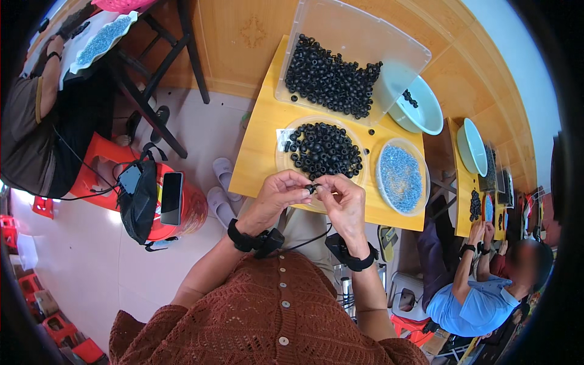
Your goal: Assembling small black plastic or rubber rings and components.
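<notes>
A small black round piece [311,188] is pinched between the fingertips of both my hands, just past the near edge of the yellow table. My left hand [277,199] grips it with thumb and index finger, and my right hand [347,204] closes on its other side. Fingers cover much of the piece, so its details are hidden. Right beyond my fingertips, a round shallow tray [283,163] carries many similar black pieces [325,149]. To the right, another round tray [382,191] is filled with tiny translucent blue pieces [400,176].
A clear plastic bin [389,52] of black pieces stands at the table's far side, beside a pale green basin [429,115]. On the left, a red stool [191,204] bears a phone [172,198] and a black bag [137,204]. Other people sit left and right.
</notes>
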Motion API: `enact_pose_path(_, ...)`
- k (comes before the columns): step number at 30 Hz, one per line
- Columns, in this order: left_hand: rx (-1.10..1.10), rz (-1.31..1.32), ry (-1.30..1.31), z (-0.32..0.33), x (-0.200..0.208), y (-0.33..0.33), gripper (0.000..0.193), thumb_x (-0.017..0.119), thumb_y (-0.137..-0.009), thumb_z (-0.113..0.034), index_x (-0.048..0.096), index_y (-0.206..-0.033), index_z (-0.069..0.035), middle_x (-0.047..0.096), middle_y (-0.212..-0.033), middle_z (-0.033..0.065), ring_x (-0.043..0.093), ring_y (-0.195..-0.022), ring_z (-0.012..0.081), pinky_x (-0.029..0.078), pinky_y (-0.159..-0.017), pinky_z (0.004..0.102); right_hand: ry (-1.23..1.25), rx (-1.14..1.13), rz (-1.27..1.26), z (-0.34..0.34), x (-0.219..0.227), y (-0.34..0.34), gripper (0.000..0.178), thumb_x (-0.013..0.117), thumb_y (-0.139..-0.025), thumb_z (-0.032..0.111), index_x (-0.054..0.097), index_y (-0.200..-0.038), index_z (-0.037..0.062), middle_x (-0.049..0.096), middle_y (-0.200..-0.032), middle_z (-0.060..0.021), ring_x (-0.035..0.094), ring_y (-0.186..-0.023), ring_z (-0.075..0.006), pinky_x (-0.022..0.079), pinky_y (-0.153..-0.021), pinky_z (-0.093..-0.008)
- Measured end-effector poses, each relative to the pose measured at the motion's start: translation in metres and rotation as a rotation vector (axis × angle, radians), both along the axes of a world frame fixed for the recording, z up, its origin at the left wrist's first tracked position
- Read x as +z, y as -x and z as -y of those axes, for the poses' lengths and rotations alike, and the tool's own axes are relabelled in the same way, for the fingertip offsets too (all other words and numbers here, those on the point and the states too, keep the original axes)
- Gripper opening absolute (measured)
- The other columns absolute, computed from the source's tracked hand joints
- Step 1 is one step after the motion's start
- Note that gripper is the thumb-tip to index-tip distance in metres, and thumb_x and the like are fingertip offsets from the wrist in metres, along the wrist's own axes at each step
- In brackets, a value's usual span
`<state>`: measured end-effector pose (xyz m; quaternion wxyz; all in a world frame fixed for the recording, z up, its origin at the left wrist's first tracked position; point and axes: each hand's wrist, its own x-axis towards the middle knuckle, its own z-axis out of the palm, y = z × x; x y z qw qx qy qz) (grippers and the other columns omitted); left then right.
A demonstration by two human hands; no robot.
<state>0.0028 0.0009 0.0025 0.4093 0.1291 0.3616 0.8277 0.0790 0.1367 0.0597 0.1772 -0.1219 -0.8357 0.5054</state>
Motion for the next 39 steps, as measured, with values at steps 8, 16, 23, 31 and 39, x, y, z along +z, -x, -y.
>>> enact_pose_path(8, 0.004, -0.022, -0.019, 0.0, 0.0, 0.001, 0.015, 0.06, -0.082, -0.001, 0.056, -0.096, -0.001, 0.061, -0.09, 0.0058, 0.06, -0.08, 0.0113, 0.05, -0.075, 0.0242, 0.013, -0.006, -0.013, 0.002, 0.004, -0.001, 0.011, 0.059, -0.076, -0.004, 0.064, -0.086, -0.0038, 0.062, -0.074, -0.0112, 0.06, -0.06, -0.016, 0.047, -0.055, -0.0252)
enact_pose_path(16, 0.025, -0.103, 0.019, 0.0, -0.004, 0.002, 0.015, 0.062, -0.079, 0.001, 0.058, -0.094, 0.0, 0.063, -0.086, 0.0065, 0.061, -0.076, 0.0117, 0.05, -0.073, 0.0234, -0.176, 0.022, 0.055, 0.008, 0.011, 0.002, 0.01, 0.057, -0.072, -0.006, 0.063, -0.08, -0.0038, 0.06, -0.072, -0.0159, 0.06, -0.061, -0.0278, 0.046, -0.055, -0.0329)
enact_pose_path(23, 0.109, -0.212, 0.079, -0.005, -0.006, 0.0, 0.011, 0.061, -0.077, 0.005, 0.06, -0.088, 0.002, 0.063, -0.083, 0.0069, 0.06, -0.075, 0.0102, 0.049, -0.07, 0.0224, -0.218, -0.014, 0.113, 0.009, 0.003, 0.004, 0.006, 0.055, -0.071, -0.005, 0.059, -0.074, -0.0034, 0.057, -0.069, -0.0173, 0.058, -0.062, -0.034, 0.045, -0.056, -0.0379)
enact_pose_path(31, 0.337, -0.368, 0.228, -0.024, -0.014, -0.006, 0.009, 0.061, -0.076, 0.007, 0.06, -0.083, 0.003, 0.063, -0.08, 0.0056, 0.059, -0.073, 0.0081, 0.049, -0.065, 0.0209, -0.361, -0.042, 0.027, 0.012, -0.008, 0.008, 0.013, 0.053, -0.07, -0.008, 0.058, -0.082, -0.0036, 0.056, -0.074, -0.018, 0.058, -0.066, -0.0357, 0.045, -0.058, -0.0404)
enact_pose_path(39, 0.371, -0.338, 0.272, -0.025, -0.012, -0.004, 0.008, 0.062, -0.074, 0.008, 0.061, -0.08, 0.004, 0.064, -0.076, 0.0055, 0.059, -0.068, 0.0083, 0.049, -0.062, 0.0209, -0.53, -0.007, -0.011, 0.022, -0.013, 0.006, 0.045, 0.054, -0.067, -0.01, 0.052, -0.111, 0.0032, 0.053, -0.079, -0.0143, 0.057, -0.069, -0.0315, 0.046, -0.058, -0.0383)
